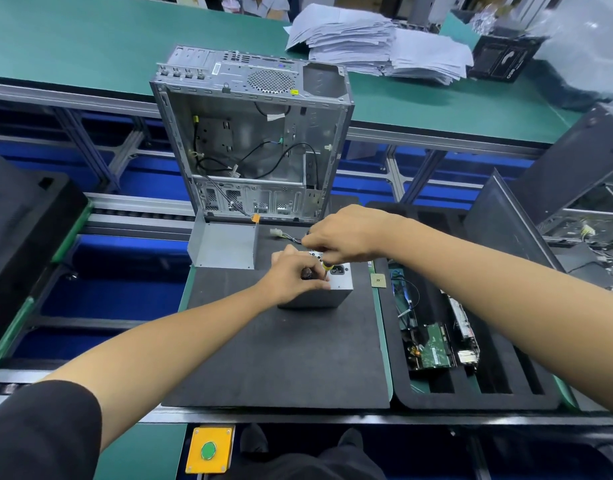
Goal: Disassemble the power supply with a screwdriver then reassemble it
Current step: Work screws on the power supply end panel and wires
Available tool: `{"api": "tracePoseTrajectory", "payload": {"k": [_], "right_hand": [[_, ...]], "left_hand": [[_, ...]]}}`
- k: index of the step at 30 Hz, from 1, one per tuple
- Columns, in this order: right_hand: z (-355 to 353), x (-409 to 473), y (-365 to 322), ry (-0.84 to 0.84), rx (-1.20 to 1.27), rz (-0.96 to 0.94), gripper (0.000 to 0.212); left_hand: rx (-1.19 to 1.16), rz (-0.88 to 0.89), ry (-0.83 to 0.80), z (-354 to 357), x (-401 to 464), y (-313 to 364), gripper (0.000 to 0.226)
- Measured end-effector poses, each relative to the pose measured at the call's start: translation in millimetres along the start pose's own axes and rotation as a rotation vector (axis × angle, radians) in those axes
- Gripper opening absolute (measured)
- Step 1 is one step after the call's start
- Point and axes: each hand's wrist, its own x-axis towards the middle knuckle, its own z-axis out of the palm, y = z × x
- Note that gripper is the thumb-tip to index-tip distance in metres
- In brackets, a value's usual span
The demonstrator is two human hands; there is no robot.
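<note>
The grey metal power supply (332, 292) stands on the black foam mat (280, 358), its socket face turned up. My left hand (294, 275) grips its near left corner, fingers curled over the edge. My right hand (343, 237) hovers over the top and pinches a screwdriver (327, 266) with a yellow collar, its tip pointing down at the supply's top face. The supply's wire bundle with a white connector (276, 232) trails off behind the hands. A bent grey metal cover (223, 245) stands on the mat's far left corner.
An open, stripped computer case (253, 140) stands upright just behind the mat. A black foam tray (471, 341) on the right holds circuit boards and cables, with a small chip (378, 281) beside it. Paper stacks (377, 46) lie on the far green bench. A yellow button box (209, 450) sits below.
</note>
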Motion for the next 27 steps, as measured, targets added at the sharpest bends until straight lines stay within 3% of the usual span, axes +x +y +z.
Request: {"api": "tracePoseTrajectory", "payload": {"k": [3,6,9,16,20,24,27], "right_hand": [[2.9,0.4,-1.0,0.027,-0.038,0.023,0.042],[-1.9,-1.4,-0.2,-0.015,0.004,0.031,0.022],[-3.6,-0.9,2.8,-0.009,0.013,0.005,0.027],[-8.4,6.9,-1.8,-0.007,-0.016,-0.040,0.007],[-9.4,12.4,-7.9,-0.073,-0.043,0.016,0.014],[-10.9,14.7,-11.4,-0.131,-0.031,0.093,0.020],[-12.5,11.5,-8.3,-0.149,0.026,0.086,0.021]], "left_hand": [[-0.014,-0.009,-0.006,1.8,-0.5,0.5,0.010],[-0.042,0.001,-0.006,1.6,-1.2,-0.2,0.008],[-0.027,0.027,-0.005,2.1,-2.0,2.8,0.007],[-0.056,-0.026,-0.078,-2.1,2.2,3.6,0.010],[-0.233,-0.054,-0.041,1.3,0.8,3.7,0.007],[-0.282,-0.071,-0.051,-0.1,0.7,4.7,0.041],[-0.260,-0.038,-0.049,0.2,1.2,4.1,0.036]]}}
